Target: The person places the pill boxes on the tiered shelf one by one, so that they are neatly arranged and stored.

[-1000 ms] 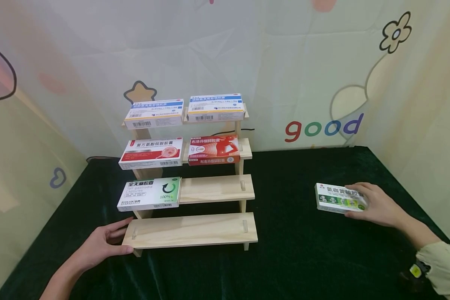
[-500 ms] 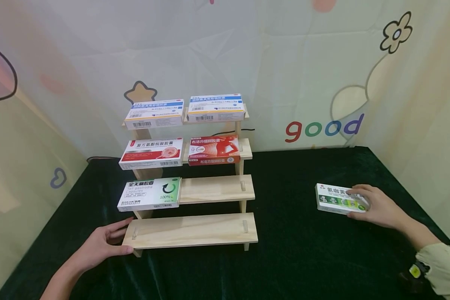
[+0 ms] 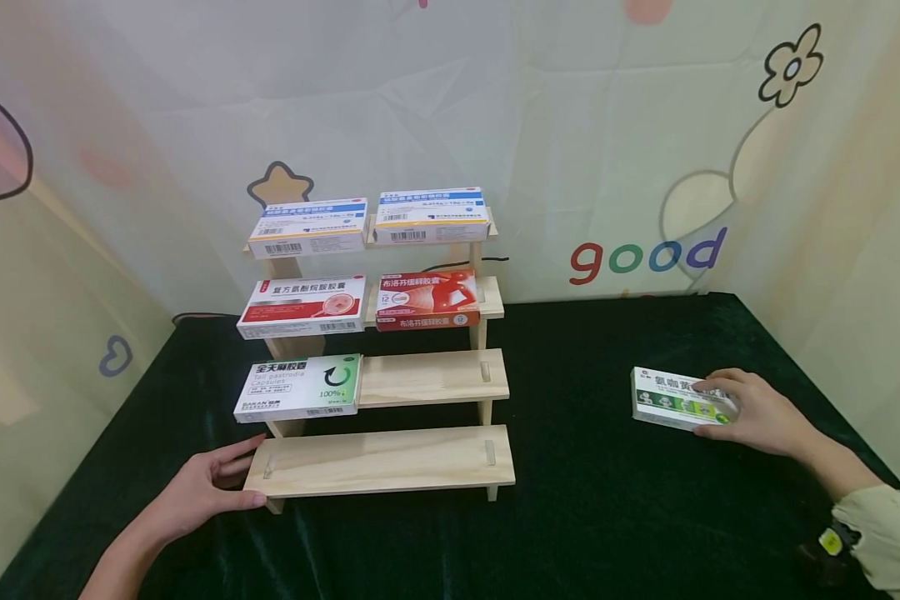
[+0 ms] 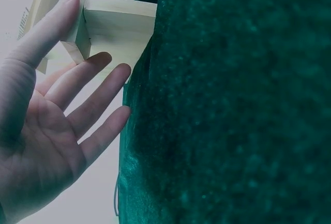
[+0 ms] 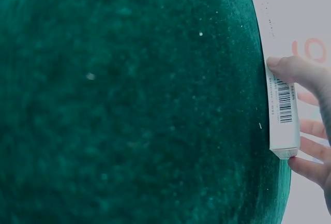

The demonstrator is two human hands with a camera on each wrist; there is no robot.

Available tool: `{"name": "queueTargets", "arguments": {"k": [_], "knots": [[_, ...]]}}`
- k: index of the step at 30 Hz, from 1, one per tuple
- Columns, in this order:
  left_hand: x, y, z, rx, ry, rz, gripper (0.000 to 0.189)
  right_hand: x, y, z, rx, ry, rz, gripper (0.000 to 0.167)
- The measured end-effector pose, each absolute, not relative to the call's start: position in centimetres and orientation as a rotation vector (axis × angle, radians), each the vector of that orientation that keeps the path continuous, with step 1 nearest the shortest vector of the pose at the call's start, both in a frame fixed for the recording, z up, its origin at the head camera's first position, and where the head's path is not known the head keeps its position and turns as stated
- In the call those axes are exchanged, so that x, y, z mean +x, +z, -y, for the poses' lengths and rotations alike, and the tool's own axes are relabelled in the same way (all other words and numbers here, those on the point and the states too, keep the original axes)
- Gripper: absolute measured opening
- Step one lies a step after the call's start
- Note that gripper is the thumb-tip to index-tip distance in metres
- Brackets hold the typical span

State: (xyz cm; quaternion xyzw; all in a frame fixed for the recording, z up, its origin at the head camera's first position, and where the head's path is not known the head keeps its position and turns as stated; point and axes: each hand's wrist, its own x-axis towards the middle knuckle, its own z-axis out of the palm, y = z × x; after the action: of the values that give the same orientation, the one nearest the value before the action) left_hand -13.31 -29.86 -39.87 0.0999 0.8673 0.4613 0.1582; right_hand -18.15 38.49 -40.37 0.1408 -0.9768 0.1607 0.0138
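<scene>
A stepped wooden display stand (image 3: 390,462) has four shelves, and my left hand (image 3: 195,492) holds the left end of its lowest one. The thumb lies at the shelf's front edge and the index finger at its rear. In the left wrist view, the other fingers of that left hand (image 4: 62,125) spread loosely below the wood. At the right, my right hand (image 3: 761,417) grips a white and green medicine box (image 3: 671,400) by its right end, low over the dark cloth. The right wrist view shows the thumb on the barcoded side of this medicine box (image 5: 284,125).
Two blue-and-white boxes (image 3: 431,217) lie on the top shelf. Below them are a red-and-white box (image 3: 303,308) and a red box (image 3: 427,300). A white and green capsule box (image 3: 300,387) occupies the third shelf's left half. Dark green cloth (image 3: 570,500) covers the table before a printed curtain (image 3: 532,125).
My right hand has shifted very slightly right on the medicine box, its fingers covering a little more of the print. The left hand and the stand stay as they were.
</scene>
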Motion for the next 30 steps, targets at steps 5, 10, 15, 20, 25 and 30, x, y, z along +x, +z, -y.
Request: {"name": "queueTargets", "arguments": {"k": [5,10,15,20,25,30], "knots": [[-13.2,-39.9,29.9,0.283,1.319,-2.483,0.077,-18.1,-40.3,-38.5,0.444,0.475,3.030,0.062],[-13.1,-39.9,29.8,0.304,1.331,-2.470,0.077,-18.0,-40.0,-38.4,0.449,0.471,3.031,0.062],[-13.1,-39.9,29.8,0.292,1.335,-2.466,0.076,-18.1,-39.7,-38.3,0.451,0.464,3.017,0.062],[-13.1,-39.9,29.8,0.277,1.323,-2.476,0.077,-18.3,-39.4,-38.1,0.459,0.448,3.014,0.061],[-13.2,-39.9,29.8,0.292,1.317,-2.472,0.077,-18.2,-38.7,-37.4,0.477,0.445,3.014,0.062],[-13.3,-39.9,29.9,0.277,1.320,-2.471,0.077,-18.3,-38.1,-36.5,0.523,0.427,2.973,0.059]]}}
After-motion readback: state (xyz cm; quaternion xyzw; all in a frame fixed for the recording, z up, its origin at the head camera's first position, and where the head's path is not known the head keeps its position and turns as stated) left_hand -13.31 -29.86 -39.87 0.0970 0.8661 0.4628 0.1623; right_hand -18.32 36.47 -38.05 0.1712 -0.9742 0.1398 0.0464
